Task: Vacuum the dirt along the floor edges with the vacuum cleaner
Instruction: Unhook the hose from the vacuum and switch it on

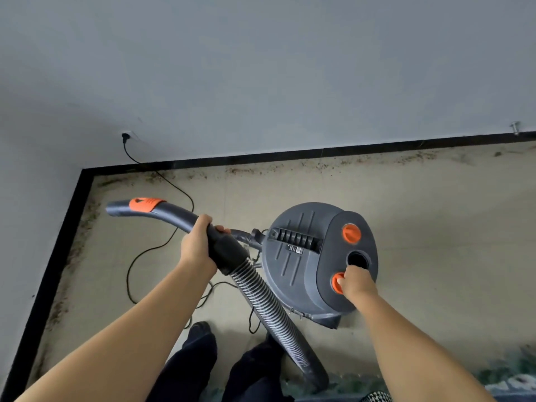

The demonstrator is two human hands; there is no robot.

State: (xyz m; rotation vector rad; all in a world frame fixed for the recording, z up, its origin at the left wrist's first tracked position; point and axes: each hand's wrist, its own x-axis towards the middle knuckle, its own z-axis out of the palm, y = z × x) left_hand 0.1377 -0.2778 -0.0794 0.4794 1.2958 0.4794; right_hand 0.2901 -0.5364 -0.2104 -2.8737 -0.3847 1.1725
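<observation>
two hands: left hand [197,245] grips wand [174,213]; right hand [355,281] pinches orange knob [336,282].

Pretty flat, soft daylight-ish lighting here, nothing harsh. The wall [261,68] is lit evenly in a cool blue-grey, dimming a bit toward the corner beyond the left hand [197,245], which grips the hose handle [185,219]. Only faint shadows are cast on the floor [435,227] around the vacuum canister [304,256]. No glare is seen, just a dull sheen on the canister lid. Wide-angle distortion is obvious: the black baseboard [348,147] is bowed and both forearms are stretched toward the bottom corners. Smearing shows below the right hand [356,281], at the lower right edge, where the patterned stuff is blurred.
</observation>
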